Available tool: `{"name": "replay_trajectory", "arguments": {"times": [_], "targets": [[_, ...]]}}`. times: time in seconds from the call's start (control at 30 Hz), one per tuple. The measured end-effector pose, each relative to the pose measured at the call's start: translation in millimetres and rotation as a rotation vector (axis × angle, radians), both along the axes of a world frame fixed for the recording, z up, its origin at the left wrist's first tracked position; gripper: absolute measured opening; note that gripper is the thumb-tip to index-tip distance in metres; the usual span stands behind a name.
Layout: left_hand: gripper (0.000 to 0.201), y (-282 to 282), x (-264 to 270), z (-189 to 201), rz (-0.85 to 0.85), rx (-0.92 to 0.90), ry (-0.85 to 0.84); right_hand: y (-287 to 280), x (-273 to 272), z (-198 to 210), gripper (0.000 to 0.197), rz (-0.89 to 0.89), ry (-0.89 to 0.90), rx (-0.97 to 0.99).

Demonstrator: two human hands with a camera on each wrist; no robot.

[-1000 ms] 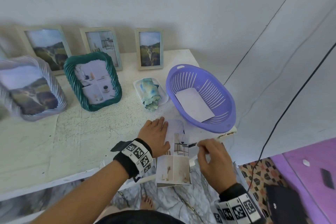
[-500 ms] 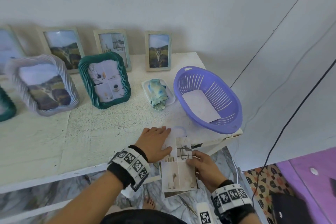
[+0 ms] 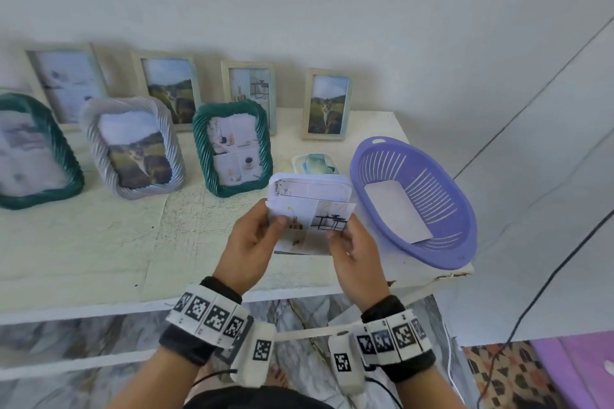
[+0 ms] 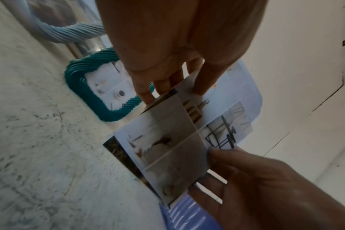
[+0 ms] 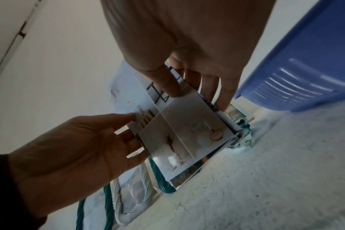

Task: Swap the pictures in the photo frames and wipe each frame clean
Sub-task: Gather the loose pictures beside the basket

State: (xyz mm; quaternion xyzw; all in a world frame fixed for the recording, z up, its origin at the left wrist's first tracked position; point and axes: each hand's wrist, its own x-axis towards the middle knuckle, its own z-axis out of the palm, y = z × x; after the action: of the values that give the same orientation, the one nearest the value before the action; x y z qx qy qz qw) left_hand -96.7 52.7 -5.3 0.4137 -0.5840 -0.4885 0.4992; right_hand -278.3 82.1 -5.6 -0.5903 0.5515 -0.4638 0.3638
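Both forearms bare. Left hand (image 3: 250, 244) & right hand (image 3: 354, 251): each wrist has a black cuff w/ a white band of black-and-white square code tags, plus a white tagged block underneath. Thin black cable, prob. from the right block. Dark top, blurred.

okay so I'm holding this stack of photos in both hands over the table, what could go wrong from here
The stack of photos is only pinched at its edges by the left hand and right hand, so prints could fan out and slip. It's near the table edge, so dropped prints might reach the floor. Thumbs on the top print may leave smudges.
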Motion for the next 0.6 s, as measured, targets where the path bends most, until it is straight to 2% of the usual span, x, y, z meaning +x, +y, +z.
{"name": "replay_trajectory", "arguments": {"times": [0.13,0.33,0.5,0.6], "targets": [[0.026,-6.2,0.0,-18.7,0.062,-0.046,-0.026,-9.8,9.0,-10.3,0.027,-0.055,0.042,-0.069],[0.032,-9.7,-6.4,-47.1,0.022,0.014,-0.081,-12.9,12.2,-39.7,0.034,-0.062,0.075,0.040],[0.048,-8.6,-14.8,-55.7,0.026,0.125,-0.209,-18.3,18.6,-50.7,0.030,-0.053,0.142,0.112],[0.043,-7.7,-19.7,-56.1,0.044,0.152,-0.255,-21.8,18.9,-54.1,0.018,-0.079,0.187,0.124]]}}
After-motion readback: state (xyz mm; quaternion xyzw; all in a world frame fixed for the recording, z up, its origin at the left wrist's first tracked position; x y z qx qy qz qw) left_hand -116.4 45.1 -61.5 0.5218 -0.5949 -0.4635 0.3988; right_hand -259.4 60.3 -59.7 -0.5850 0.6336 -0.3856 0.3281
